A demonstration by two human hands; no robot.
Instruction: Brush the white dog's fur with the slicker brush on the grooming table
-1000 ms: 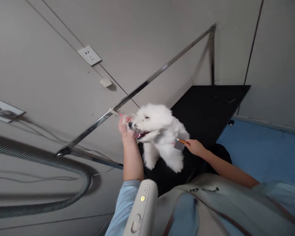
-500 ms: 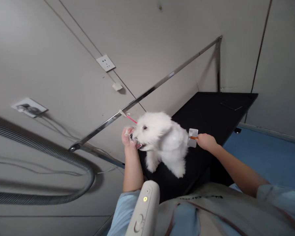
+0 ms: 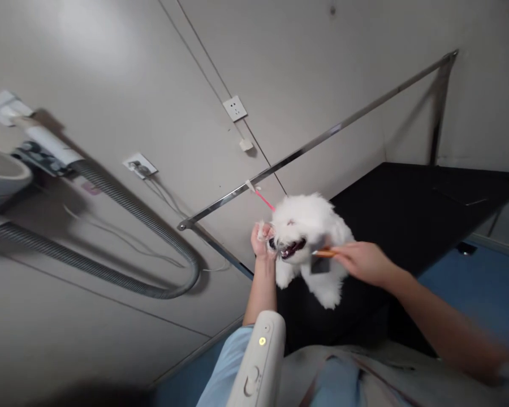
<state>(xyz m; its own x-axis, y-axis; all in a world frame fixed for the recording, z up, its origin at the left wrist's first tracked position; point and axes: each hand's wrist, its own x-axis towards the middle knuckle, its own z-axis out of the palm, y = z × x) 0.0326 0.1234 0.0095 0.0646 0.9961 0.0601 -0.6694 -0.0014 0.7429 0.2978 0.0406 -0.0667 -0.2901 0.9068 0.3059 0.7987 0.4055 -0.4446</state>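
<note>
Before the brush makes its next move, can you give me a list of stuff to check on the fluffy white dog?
1. Brush held by its orange handle in the right hand: ok.
2. Dog up on the black table: ok.
3. Left hand at the dog's muzzle: ok.
4. Dog's mouth shut: not ok, it's open, close to the left hand.
5. Pink cord running from the metal rail toward the dog's head: ok.
6. Brush touching the fur: cannot tell, it's blurred there.
</note>
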